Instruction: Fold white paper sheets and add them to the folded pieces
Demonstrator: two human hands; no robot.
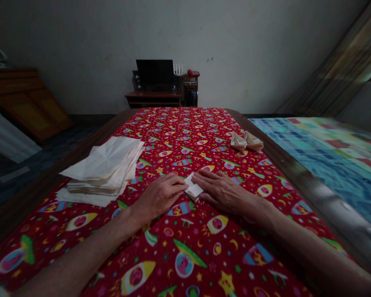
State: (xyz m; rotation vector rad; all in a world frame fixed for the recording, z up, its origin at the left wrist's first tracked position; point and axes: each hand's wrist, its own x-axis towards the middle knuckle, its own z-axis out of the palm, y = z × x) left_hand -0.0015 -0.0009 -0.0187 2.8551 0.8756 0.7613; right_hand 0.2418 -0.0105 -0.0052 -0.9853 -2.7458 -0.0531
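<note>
Small folded white paper (pixel 195 190) lies on red patterned cloth (pixel 163 260), mid-table, between the two hands. Left hand (pixel 164 190): fingers bent and close together, tips touching the paper's left edge; cannot tell if it pinches the paper or just presses it. Right hand (pixel 218 187): palm down, fingers extended and slightly apart, laid over the paper's upper right part, not gripping. Both forearms come in from the near side, low over the cloth. Left of the hands, well apart from the paper: thick, uneven stack of creased sheets (pixel 106 159), edges not lined up. Far right, near the table edge: folded paper pieces (pixel 246 141), standing up off the cloth; exact count unclear. Dark wooden table border (pixel 292 179) shows along both sides. Behind, by the wall: dark monitor (pixel 155 73), red telephone (pixel 193 74). Right of table: bed with blue and multicolour cover (pixel 309 152). Left: wooden cabinet (pixel 27 101).
</note>
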